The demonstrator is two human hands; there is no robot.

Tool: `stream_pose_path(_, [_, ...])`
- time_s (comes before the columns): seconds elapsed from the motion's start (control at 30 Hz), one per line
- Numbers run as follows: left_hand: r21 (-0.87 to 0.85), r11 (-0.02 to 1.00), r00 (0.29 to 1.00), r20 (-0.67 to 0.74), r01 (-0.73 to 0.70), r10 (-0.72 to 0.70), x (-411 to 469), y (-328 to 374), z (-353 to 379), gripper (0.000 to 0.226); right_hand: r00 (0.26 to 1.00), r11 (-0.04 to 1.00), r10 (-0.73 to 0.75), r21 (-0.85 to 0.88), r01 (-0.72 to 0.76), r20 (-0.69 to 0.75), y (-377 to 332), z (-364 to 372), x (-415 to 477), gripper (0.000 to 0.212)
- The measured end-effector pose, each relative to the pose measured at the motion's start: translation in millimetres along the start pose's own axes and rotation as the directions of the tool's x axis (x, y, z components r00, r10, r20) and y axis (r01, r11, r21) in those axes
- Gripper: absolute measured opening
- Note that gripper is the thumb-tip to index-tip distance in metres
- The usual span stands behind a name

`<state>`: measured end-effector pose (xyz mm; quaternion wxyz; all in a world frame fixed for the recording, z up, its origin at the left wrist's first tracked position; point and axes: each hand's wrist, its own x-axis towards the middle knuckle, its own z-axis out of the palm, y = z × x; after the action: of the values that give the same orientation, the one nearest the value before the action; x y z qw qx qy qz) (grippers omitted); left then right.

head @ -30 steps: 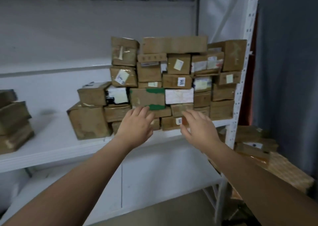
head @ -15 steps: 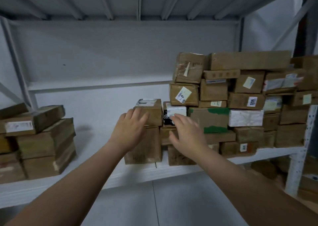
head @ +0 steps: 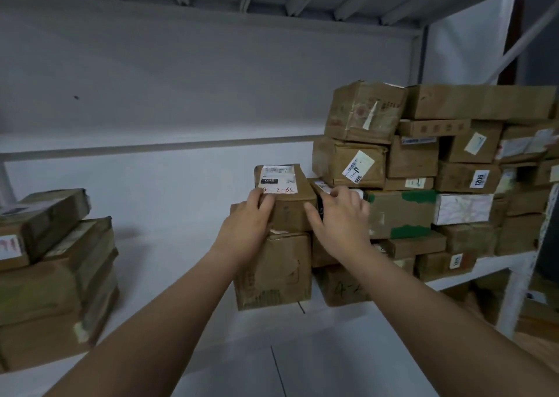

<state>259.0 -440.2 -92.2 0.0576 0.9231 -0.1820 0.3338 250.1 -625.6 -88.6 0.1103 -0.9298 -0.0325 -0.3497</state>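
Labelled box [head: 292, 206]: rests on top of the large carton [head: 272, 272], with its white label facing up.
Left hand [head: 246, 230]: above the carton, grasping the box's left end, thumb on the label.
Right hand [head: 340, 219]: above the carton's right edge, clasping the box's right end.
Stacked parcels [head: 423, 169]: right of the carton.
Low pile [head: 51, 275]: well left of the carton.

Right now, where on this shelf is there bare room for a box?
Bare shelf lies between the left stack and the labelled box held by the left hand and right hand. Rightward to the upright post, the parcel pile is packed.
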Motion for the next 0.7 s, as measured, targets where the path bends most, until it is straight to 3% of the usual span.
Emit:
stream_pose_path(0.13, [-0.197, 0.980, 0.993, -0.112, 0.021, -0.044, -15.6, 7.4, 5.1, 0.036, 0.996, 0.977, 0.086, 0.198, -0.078, -0.034, -12.2, 2.8, -2.8, 0.052])
stream_pose_path(0.23, [-0.425, 0.902, 0.973, -0.163, 0.081, -0.165, -25.3, 14.5, 6.7, 0.035, 0.987, 0.861, 0.153, 0.498, -0.107, -0.052, -19.9, 6.2, -9.7, 0.040])
stream_pose_path(0.37, [-0.734, 0.665, 0.907, -0.174, 0.141, -0.384, -29.9, 18.0, -0.3, 0.013, 0.984, 0.639, 0.178, 0.762, -0.107, -0.011, -27.9, 13.0, -17.9, 0.031])
stream_pose_path(0.47, [-0.916, 0.385, 0.853, -0.107, 0.115, -0.510, -25.5, 15.7, -10.4, 0.023, 0.984, 0.465, 0.172, 0.884, -0.050, -0.035, -34.4, 16.2, -21.5, 0.025])
stream_pose_path(0.53, [-0.931, 0.338, 0.834, -0.073, 0.139, -0.546, -21.7, 10.8, -15.5, 0.038, 0.985, 0.363, 0.163, 0.932, -0.005, -0.059, -39.0, 16.2, -21.5, 0.032])
stream_pose_path(0.6, [-0.925, 0.346, 0.831, -0.064, 0.159, -0.552, -20.6, 6.0, -18.4, 0.044, 0.986, 0.340, 0.149, 0.940, 0.023, -0.078, -42.8, 15.3, -20.5, 0.044])
stream_pose_path(0.7, [-0.944, 0.304, 0.833, -0.066, 0.125, -0.549, -24.4, 2.6, -20.7, 0.037, 0.984, 0.404, 0.122, 0.912, 0.071, -0.130, -46.3, 11.6, -18.7, 0.052])
